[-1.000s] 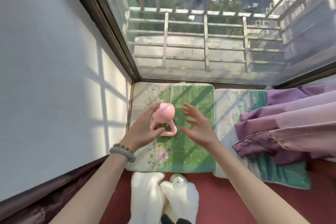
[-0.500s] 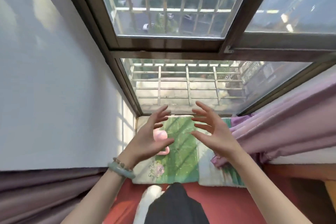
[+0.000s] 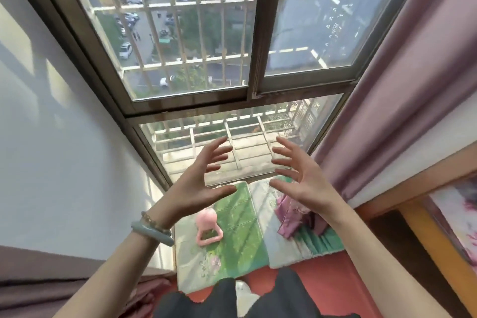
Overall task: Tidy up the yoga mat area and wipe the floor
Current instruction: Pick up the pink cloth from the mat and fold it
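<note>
the pink kettlebell (image 3: 207,227) stands on the green floral mat (image 3: 240,248), near the mat's left edge and about midway along it, handle loop toward the near edge, and nothing touches it. the mat lies in the corner between the white wall (image 3: 64,162) and the window (image 3: 196,100), with a paler mat (image 3: 271,242) touching its right edge and a bunched purple curtain (image 3: 291,217) on that one's far right part. the left hand (image 3: 198,186) and right hand (image 3: 302,183) hang in the air above the far edge, palms facing, fingers spread, each grip open and holding nothing.
</note>
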Action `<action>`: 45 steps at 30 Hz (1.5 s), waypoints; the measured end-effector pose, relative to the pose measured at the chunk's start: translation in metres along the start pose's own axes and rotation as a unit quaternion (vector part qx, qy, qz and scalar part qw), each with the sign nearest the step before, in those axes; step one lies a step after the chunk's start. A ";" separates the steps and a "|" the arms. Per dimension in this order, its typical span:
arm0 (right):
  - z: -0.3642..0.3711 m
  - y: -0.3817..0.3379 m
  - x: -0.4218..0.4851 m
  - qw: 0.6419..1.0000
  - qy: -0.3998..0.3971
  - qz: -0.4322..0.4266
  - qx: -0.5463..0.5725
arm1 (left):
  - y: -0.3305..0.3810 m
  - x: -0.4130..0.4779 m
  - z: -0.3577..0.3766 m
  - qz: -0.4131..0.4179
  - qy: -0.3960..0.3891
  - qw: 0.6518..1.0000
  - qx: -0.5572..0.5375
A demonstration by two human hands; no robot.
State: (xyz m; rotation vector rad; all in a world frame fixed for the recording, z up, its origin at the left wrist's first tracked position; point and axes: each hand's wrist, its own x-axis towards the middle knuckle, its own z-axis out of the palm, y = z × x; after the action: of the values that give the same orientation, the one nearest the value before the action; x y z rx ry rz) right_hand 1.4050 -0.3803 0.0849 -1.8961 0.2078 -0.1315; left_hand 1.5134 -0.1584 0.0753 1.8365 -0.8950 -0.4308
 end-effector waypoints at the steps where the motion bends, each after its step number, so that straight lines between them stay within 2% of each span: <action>1: -0.002 -0.003 -0.008 1.000 0.014 0.006 -0.002 | 0.005 0.002 0.001 0.011 -0.013 1.000 -0.002; 8: -0.013 -0.028 -0.080 0.990 0.131 0.050 0.005 | 0.033 0.008 0.012 0.084 -0.120 0.989 -0.027; 15: -0.014 -0.042 -0.187 0.949 0.303 0.082 0.001 | 0.069 0.012 0.062 0.161 -0.244 0.954 -0.067; 19: -0.011 -0.045 -0.262 0.903 0.416 0.110 -0.008 | 0.100 0.006 0.123 0.203 -0.340 0.914 -0.092; 23: -0.006 -0.049 -0.342 0.842 0.519 0.146 -0.016 | 0.138 -0.015 0.191 0.239 -0.440 0.859 -0.107; 31: 0.003 -0.052 -0.512 0.720 0.668 0.188 -0.017 | 0.220 -0.084 0.330 0.286 -0.587 0.747 -0.125; 36: 0.005 -0.049 -0.619 0.653 0.727 0.212 -0.021 | 0.273 -0.152 0.417 0.300 -0.634 0.699 -0.140; 45: 0.006 -0.047 -0.807 0.572 0.784 0.238 -0.041 | 0.356 -0.293 0.555 0.323 -0.697 0.623 -0.146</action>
State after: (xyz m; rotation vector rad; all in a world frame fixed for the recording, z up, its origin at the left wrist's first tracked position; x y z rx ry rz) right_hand 0.6211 -0.1916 0.1362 -1.1534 1.9098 -1.4420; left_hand 0.8255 -0.3699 0.1257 0.4321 -2.2110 -1.4711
